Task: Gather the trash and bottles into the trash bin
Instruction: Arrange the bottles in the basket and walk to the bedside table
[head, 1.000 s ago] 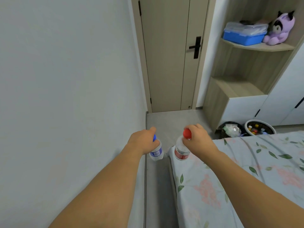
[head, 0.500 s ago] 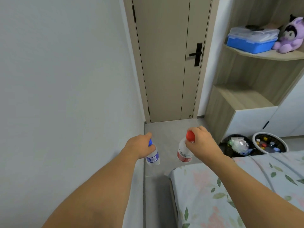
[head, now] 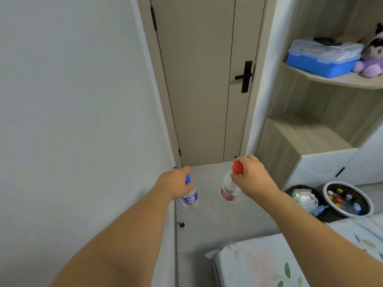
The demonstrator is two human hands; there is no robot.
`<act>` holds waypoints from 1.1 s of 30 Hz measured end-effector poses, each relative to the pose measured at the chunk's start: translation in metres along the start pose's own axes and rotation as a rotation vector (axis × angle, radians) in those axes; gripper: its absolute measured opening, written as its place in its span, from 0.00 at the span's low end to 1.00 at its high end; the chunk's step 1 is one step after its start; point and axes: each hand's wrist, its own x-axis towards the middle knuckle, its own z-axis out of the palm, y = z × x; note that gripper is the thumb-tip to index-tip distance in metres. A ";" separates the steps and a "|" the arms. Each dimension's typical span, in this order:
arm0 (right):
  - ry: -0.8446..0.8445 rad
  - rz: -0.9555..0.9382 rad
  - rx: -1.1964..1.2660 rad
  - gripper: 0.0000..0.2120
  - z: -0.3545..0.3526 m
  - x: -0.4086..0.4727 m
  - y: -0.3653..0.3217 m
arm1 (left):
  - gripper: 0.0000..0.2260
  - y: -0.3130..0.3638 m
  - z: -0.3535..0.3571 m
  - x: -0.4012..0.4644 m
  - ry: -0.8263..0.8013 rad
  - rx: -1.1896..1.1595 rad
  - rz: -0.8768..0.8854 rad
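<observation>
Left hand (head: 175, 184) curled round blue-capped bottle (head: 189, 196); right hand (head: 251, 179) pinching red-capped bottle (head: 230, 189) at its neck. Both bottles hanging over floor (head: 217, 224), trash bin (head: 300, 198) to the right.

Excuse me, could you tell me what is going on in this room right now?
A person is carrying two plastic bottles by their necks over the grey floor near the closed door. The left hand grips a clear bottle with a blue cap and blue label; the right hand grips a clear bottle with a red cap and red label. A black-lined trash bin holding crumpled plastic and a white-rimmed round bin holding bottles stand to the right, beside the bed. Neither carried bottle is in a bin yet.
</observation>
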 end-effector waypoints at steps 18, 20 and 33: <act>0.058 0.034 -0.049 0.13 -0.012 0.260 -0.009 | 0.09 -0.039 -0.070 0.273 -0.036 0.022 0.113; 0.083 0.069 -0.051 0.13 -0.022 0.280 -0.008 | 0.09 -0.036 -0.078 0.296 -0.047 0.021 0.132; 0.103 0.151 -0.038 0.15 -0.001 0.445 0.020 | 0.09 -0.040 -0.097 0.480 -0.088 0.012 0.195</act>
